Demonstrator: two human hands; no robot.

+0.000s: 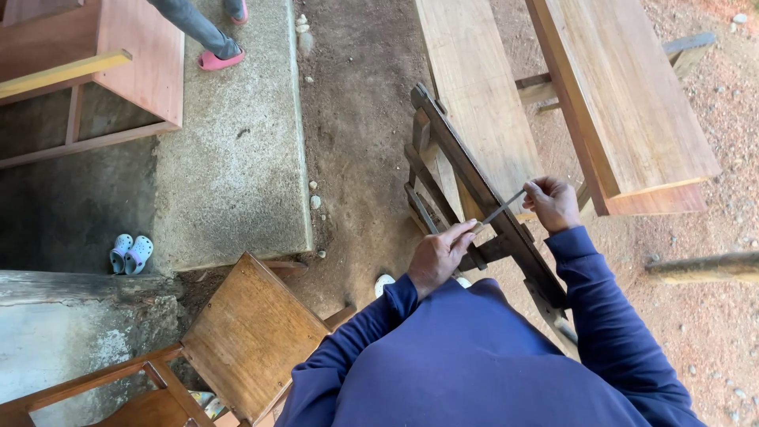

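Reddish wood shows at the far left, where a cabinet frame point(118, 47) stands on the concrete slab point(237, 158), with someone else's pink sandals point(220, 57) on the slab just beside it. Nearer, a pair of pale blue clogs point(130, 253) sits on the dark floor, and a brown wooden chair point(249, 336) lies at the near left beside the person's blue sleeve.

At the middle, the left hand point(439, 255) is closed around the near end of a thin metal file point(496, 212), fingers wrapped on it with the forefinger stretched along it. The file lies across the upper edge of a dark wooden frame point(474, 186), which slants from the far middle down toward the person's body over the dirt ground. The right hand point(551, 203) pinches the file's far tip between closed fingers, just right of the frame.

Behind the frame, a long pale plank bench point(474, 87) runs away, and to its right a reddish-brown table top point(624, 103) stands on the gravel.
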